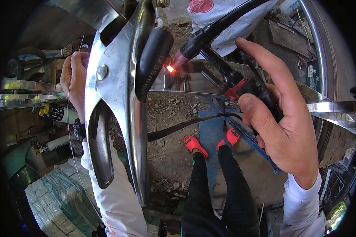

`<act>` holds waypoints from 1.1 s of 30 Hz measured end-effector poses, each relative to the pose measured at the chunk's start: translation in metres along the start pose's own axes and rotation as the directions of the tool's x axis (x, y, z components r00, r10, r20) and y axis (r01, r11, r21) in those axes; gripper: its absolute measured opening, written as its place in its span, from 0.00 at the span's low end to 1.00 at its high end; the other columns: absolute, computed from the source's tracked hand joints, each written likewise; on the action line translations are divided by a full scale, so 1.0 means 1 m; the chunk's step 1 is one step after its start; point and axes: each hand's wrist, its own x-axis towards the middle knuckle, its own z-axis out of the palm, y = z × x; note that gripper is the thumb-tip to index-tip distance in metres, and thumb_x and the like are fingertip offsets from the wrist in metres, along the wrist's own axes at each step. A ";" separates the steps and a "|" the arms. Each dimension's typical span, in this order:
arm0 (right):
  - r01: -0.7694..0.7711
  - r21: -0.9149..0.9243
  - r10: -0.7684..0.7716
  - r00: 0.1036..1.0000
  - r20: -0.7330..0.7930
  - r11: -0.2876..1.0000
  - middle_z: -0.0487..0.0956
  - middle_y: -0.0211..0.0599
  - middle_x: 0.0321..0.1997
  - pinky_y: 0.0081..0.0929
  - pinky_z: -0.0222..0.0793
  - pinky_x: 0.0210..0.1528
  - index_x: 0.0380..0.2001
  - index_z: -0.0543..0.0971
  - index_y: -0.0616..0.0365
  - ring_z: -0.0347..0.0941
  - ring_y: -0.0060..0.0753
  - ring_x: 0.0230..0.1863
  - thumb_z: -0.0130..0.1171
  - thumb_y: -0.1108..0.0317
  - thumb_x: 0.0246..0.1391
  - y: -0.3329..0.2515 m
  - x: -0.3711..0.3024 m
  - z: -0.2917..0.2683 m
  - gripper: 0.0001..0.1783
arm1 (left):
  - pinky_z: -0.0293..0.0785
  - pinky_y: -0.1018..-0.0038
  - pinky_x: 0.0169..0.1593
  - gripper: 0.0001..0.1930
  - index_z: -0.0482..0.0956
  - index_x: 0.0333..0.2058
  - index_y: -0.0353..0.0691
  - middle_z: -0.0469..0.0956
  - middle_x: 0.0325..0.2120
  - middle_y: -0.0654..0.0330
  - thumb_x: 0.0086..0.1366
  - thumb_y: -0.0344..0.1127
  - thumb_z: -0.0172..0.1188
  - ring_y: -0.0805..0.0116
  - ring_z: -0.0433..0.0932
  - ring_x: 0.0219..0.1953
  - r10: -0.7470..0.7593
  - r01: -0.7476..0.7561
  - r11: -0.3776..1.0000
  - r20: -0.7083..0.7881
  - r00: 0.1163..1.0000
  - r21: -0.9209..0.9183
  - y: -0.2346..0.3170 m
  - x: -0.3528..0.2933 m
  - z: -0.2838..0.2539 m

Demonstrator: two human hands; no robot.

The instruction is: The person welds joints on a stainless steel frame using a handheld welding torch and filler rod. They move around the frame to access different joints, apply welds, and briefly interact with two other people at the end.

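Note:
My right hand (284,118) grips the black handle of a TIG welding torch (213,59), its forefinger stretched along the far side. The torch's pinkish nozzle points down-left at a small orange glowing spot (170,68) on a shiny metal strip (247,70). At the left, my left hand (73,73) has its fingers closed in a pinch on a thin filler rod (70,118), which trails down past my white sleeve. A large steel earth clamp (114,71) with a black-sleeved cable end (156,59) stands close in front, hiding part of my left arm and the strip.
A white sack (225,35) lies beyond the torch. Two cylindrical cans (59,113) and plastic-wrapped bundles (55,201) are at the left. Below are gravelly ground (166,114), a blue board (211,134) and my red-sandalled feet (195,146). A black cable (182,125) crosses the middle.

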 end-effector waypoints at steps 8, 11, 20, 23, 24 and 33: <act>-0.047 0.050 0.045 0.998 0.036 0.998 0.79 0.29 0.36 0.16 0.60 0.24 0.72 0.66 0.54 0.64 0.09 0.23 0.57 0.64 0.66 -0.005 0.000 -0.001 0.32 | 0.70 0.81 0.35 0.15 0.82 0.36 0.33 0.79 0.25 0.63 0.76 0.38 0.54 0.79 0.74 0.28 -0.230 0.268 0.954 0.243 0.942 -0.135 -0.021 0.021 -0.034; 0.005 0.014 -0.005 1.000 0.001 1.000 0.79 0.28 0.35 0.15 0.61 0.25 0.72 0.66 0.54 0.65 0.10 0.22 0.57 0.65 0.66 -0.003 0.001 0.001 0.32 | 0.69 0.81 0.35 0.15 0.82 0.36 0.33 0.79 0.26 0.62 0.76 0.39 0.54 0.79 0.73 0.28 -0.130 0.142 0.986 0.126 0.983 -0.090 -0.025 0.024 -0.029; -0.119 0.089 0.124 0.991 -0.045 0.989 0.78 0.27 0.31 0.14 0.60 0.24 0.72 0.66 0.54 0.65 0.09 0.22 0.56 0.65 0.65 -0.010 0.000 0.009 0.33 | 0.69 0.80 0.34 0.14 0.82 0.35 0.33 0.78 0.24 0.62 0.75 0.38 0.54 0.78 0.73 0.27 -0.295 0.333 0.936 0.267 0.918 -0.112 -0.002 0.018 -0.035; -0.178 0.057 0.183 0.977 -0.108 0.982 0.79 0.29 0.34 0.15 0.62 0.25 0.72 0.66 0.55 0.64 0.10 0.22 0.58 0.65 0.65 -0.031 0.005 0.012 0.33 | 0.69 0.80 0.34 0.15 0.82 0.35 0.33 0.79 0.25 0.62 0.75 0.38 0.54 0.78 0.73 0.27 -0.106 0.115 0.990 0.106 0.989 -0.080 -0.007 -0.002 0.002; -0.167 0.042 0.170 0.982 -0.078 0.985 0.79 0.30 0.34 0.15 0.62 0.25 0.72 0.66 0.55 0.65 0.10 0.22 0.58 0.64 0.65 -0.033 0.006 0.011 0.33 | 0.69 0.79 0.34 0.15 0.82 0.35 0.33 0.79 0.25 0.62 0.75 0.38 0.54 0.79 0.73 0.27 -0.052 0.055 0.998 0.060 0.997 -0.040 -0.005 -0.006 0.005; -0.265 0.060 0.262 0.963 0.062 0.962 0.80 0.35 0.49 0.13 0.64 0.26 0.72 0.67 0.56 0.67 0.11 0.25 0.55 0.69 0.65 -0.028 0.004 -0.003 0.32 | 0.68 0.80 0.33 0.15 0.82 0.33 0.34 0.79 0.24 0.63 0.75 0.38 0.55 0.79 0.72 0.26 0.060 -0.040 0.991 0.150 0.987 -0.131 -0.001 -0.006 -0.003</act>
